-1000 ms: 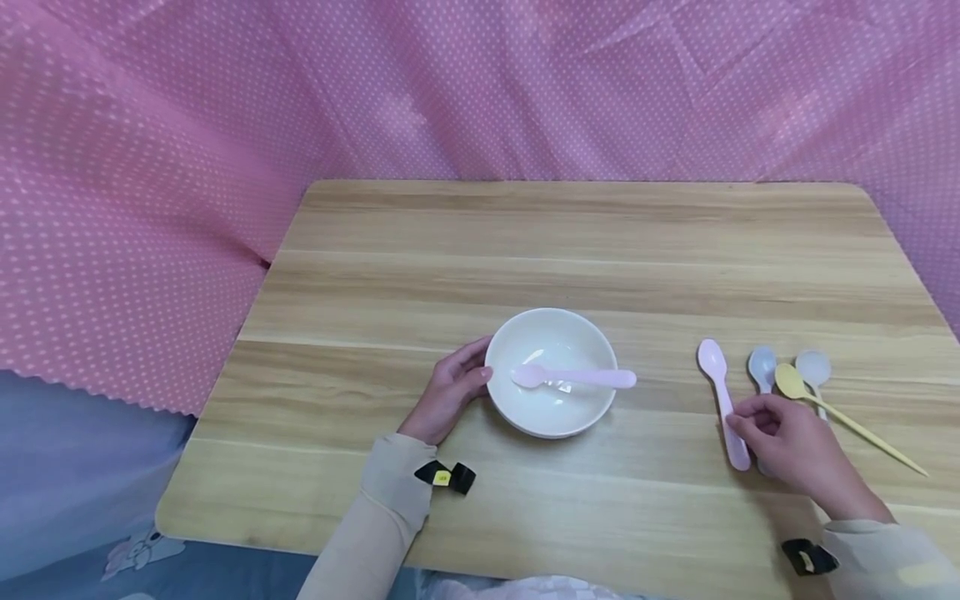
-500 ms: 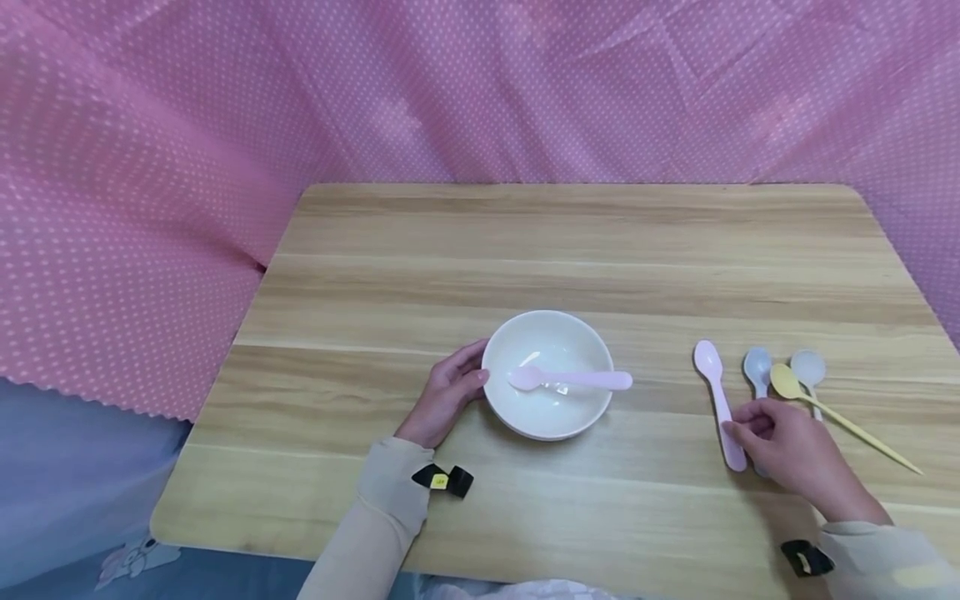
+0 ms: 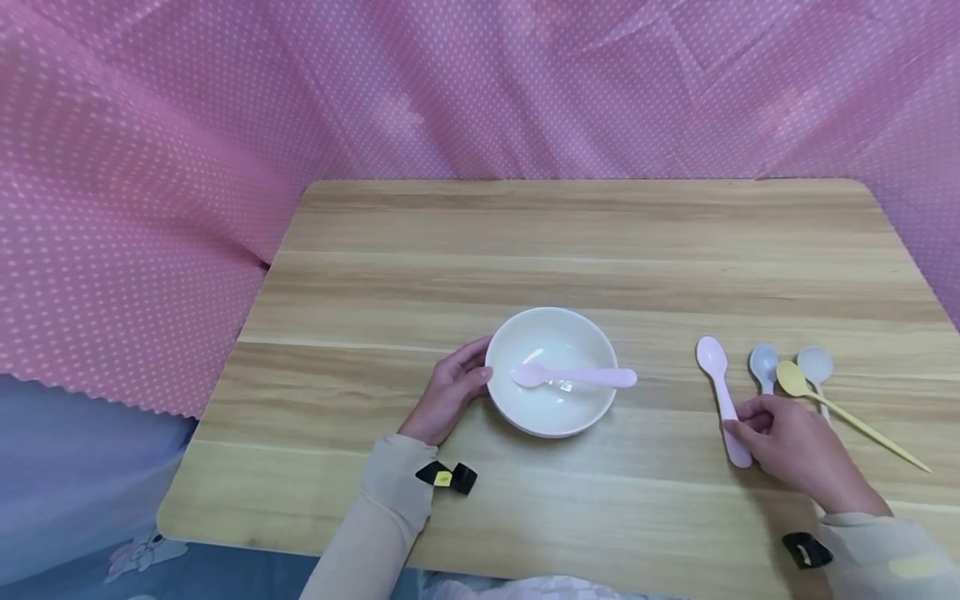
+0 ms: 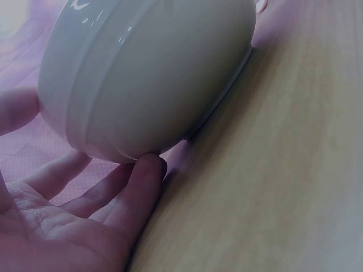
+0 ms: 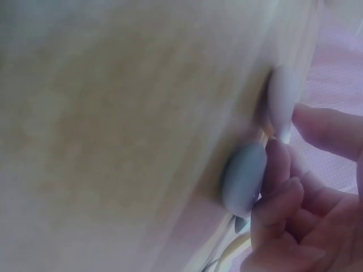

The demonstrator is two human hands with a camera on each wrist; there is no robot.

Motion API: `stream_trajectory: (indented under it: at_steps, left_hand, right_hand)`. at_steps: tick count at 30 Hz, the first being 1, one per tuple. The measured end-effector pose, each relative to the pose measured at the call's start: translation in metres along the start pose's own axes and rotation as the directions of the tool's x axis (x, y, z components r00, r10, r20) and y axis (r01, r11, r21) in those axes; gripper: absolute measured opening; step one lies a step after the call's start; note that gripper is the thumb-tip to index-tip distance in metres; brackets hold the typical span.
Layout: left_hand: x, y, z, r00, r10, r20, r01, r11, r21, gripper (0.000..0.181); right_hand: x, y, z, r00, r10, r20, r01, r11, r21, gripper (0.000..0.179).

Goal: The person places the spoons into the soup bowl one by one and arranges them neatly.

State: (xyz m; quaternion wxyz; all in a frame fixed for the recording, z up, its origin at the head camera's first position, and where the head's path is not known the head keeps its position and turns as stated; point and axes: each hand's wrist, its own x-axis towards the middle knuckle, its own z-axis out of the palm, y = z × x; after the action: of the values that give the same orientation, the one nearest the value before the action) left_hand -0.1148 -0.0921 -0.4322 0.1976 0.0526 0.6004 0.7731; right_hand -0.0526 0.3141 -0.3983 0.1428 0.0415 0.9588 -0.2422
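Probably light, stiff and slick, the pink spoon (image 3: 725, 403) lies on the table (image 3: 525, 242) beside the blue spoon (image 3: 763, 362), best taken by its broad handle (image 3: 738, 454), where my right hand (image 3: 791, 446) pinches it. My left hand (image 3: 447, 390) cups the side of the white bowl (image 3: 547, 333).

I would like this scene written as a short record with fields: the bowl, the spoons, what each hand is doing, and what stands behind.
Centre: white bowl, upright on a wooden table
Inside: pink spoon, its handle reaching past the rim
Left grip: holds the side of the bowl
Right grip: pinches the handle of a second pink spoon
Nearby: blue spoon, partly hidden; whitish spoon; yellow spoon, crossing the whitish one
Backdrop: pink dotted cloth
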Motion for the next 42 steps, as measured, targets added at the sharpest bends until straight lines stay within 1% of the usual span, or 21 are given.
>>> stream_trajectory:
  at_steps: [7, 10, 17, 24, 28, 32, 35, 37, 42]
  left_hand:
    - [0.000, -0.001, -0.001, 1.000, -0.001, -0.001, 0.001, 1.000, 0.001, 0.053]
    - [-0.001, -0.001, -0.001, 1.000, -0.002, 0.001, 0.002, 1.000, 0.002, 0.053]
    - [-0.002, -0.001, -0.002, 1.000, -0.019, -0.002, 0.019, 1.000, 0.015, 0.052]
    - [-0.002, 0.000, -0.002, 1.000, -0.012, -0.004, 0.012, 1.000, 0.009, 0.051]
    - [-0.002, -0.001, -0.002, 1.000, -0.008, -0.002, 0.008, 1.000, 0.008, 0.051]
    - [-0.001, -0.002, -0.003, 1.000, -0.002, -0.002, 0.002, 1.000, 0.006, 0.052]
    - [-0.002, -0.004, -0.003, 1.000, 0.010, 0.000, -0.010, 1.000, -0.004, 0.052]
    - [-0.001, -0.005, -0.004, 1.000, 0.019, 0.004, -0.019, 1.000, -0.011, 0.051]
    - [-0.001, -0.006, -0.004, 0.999, 0.037, 0.014, -0.037, 0.999, -0.021, 0.051]
  right_hand:
    - [0.001, -0.002, 0.000, 1.000, 0.009, 0.022, -0.009, 1.000, -0.004, 0.029]
    - [0.002, -0.003, 0.000, 1.000, 0.001, 0.023, -0.001, 1.000, -0.005, 0.027]
    - [0.003, -0.005, 0.001, 0.999, 0.003, 0.037, -0.003, 1.000, -0.003, 0.028]
    - [0.002, -0.006, 0.003, 0.999, -0.002, 0.032, 0.002, 1.000, 0.008, 0.027]
    - [0.002, -0.007, 0.005, 1.000, -0.006, 0.008, 0.006, 1.000, 0.005, 0.024]
    - [0.001, -0.008, 0.007, 0.999, -0.028, -0.027, 0.028, 1.000, 0.003, 0.022]
    - [0.000, -0.009, 0.008, 0.998, -0.047, -0.052, 0.047, 0.999, 0.006, 0.022]
    - [0.000, -0.010, 0.008, 0.996, -0.050, -0.077, 0.050, 0.999, 0.002, 0.022]
    - [0.000, -0.011, 0.005, 0.993, -0.048, -0.107, 0.047, 0.999, -0.008, 0.026]
